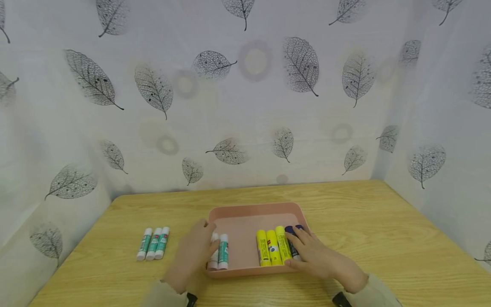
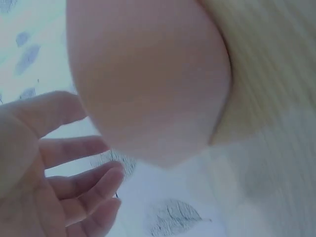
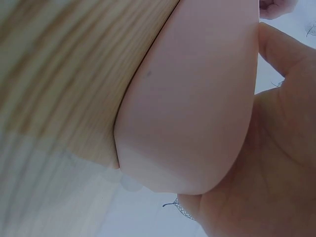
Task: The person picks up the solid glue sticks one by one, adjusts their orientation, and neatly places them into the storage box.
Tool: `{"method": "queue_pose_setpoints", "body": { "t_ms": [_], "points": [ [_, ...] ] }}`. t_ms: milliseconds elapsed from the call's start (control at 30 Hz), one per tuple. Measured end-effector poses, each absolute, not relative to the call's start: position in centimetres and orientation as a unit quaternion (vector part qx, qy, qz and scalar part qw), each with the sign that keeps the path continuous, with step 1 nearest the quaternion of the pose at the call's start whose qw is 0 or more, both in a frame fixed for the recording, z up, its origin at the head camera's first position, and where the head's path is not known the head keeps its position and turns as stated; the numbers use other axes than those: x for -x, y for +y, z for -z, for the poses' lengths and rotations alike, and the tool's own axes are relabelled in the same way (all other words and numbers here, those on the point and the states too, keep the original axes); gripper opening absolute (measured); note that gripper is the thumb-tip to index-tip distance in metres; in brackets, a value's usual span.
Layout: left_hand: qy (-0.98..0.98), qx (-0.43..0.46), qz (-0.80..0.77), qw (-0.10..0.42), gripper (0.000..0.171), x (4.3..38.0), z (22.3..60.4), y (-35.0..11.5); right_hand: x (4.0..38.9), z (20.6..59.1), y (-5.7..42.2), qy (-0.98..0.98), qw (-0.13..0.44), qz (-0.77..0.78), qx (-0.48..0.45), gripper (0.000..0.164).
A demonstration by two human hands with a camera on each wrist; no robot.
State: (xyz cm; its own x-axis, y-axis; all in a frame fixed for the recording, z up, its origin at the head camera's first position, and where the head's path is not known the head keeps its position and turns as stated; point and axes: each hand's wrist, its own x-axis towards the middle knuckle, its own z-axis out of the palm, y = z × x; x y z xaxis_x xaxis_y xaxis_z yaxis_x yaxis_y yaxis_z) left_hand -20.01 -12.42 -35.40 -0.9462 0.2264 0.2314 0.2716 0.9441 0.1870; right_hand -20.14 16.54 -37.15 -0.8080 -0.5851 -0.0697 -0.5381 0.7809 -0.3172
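A pink tray (image 1: 245, 273) holds glue sticks standing in a row at each end. At its left end are two green-and-white glue sticks (image 1: 223, 252). My left hand (image 1: 193, 251) reaches over that wall, thumb and fingers around the outer one, which is partly covered and blurred. Behind the tray wall, my left fingertips (image 2: 96, 145) are partly hidden in the left wrist view. Over the right end, my right hand (image 1: 320, 256) rests with extended fingers on the dark blue glue sticks (image 1: 294, 249), beside several yellow glue sticks (image 1: 273, 247). Its fingertips are mostly hidden in the right wrist view.
Three more green-and-white glue sticks (image 1: 153, 244) lie side by side on the wooden table (image 1: 345, 204), left of the tray. A white curtain (image 1: 253, 106) with a leaf print hangs behind the table and along both sides.
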Motion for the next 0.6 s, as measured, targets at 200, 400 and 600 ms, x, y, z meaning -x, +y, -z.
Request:
{"method": "queue_pose_setpoints", "body": {
  "t_ms": [200,400,600],
  "points": [
    [-0.983,0.049,0.094,0.15,0.035,20.7,35.2,-14.7,20.1,37.2,16.5,0.94,0.082,0.142,0.3,0.07],
    [-0.984,-0.001,0.105,0.142,0.034,20.9,34.6,-17.7,20.0,37.1,16.5,0.94,0.086,0.138,0.298,0.07],
    [-0.988,-0.035,0.123,0.09,0.022,20.7,34.2,-19.4,20.1,37.2,16.6,0.941,0.085,0.133,0.298,0.07]
  ]
}}
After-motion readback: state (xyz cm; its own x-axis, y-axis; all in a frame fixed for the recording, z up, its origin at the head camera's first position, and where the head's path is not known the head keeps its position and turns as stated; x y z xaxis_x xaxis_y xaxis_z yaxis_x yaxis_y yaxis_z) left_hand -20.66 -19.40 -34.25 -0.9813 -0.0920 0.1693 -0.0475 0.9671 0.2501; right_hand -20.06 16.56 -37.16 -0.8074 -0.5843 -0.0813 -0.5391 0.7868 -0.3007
